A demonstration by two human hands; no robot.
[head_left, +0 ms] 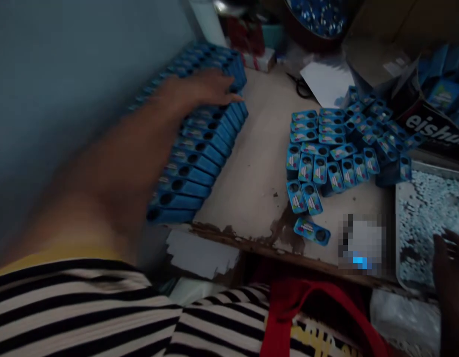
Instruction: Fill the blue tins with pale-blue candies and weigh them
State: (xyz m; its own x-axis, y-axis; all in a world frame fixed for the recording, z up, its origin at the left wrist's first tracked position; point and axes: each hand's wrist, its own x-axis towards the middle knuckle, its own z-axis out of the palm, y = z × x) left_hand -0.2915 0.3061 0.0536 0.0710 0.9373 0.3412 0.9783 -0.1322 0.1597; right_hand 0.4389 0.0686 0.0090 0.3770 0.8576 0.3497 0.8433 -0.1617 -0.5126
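Note:
My left hand (213, 88) reaches across the long rows of small blue boxes (194, 173) on the left of the table. Its fingers are stretched out and the thumb is apart, over the box tops. Motion blurs the hand, and I cannot tell whether it presses on a box. At the right edge, my right hand (450, 263) is over the near part of a metal tray (398, 238) with many small pale blue pieces (433, 208). Its fingers look spread; part of the hand is out of frame.
More blue boxes (320, 168) stand loosely grouped mid-table, with one box (311, 231) lying near the worn front edge. Behind them are white paper (328, 82), black-handled scissors (302, 88) and a dark carton (430, 119) of blue packs. A round container (307, 29) stands at the back.

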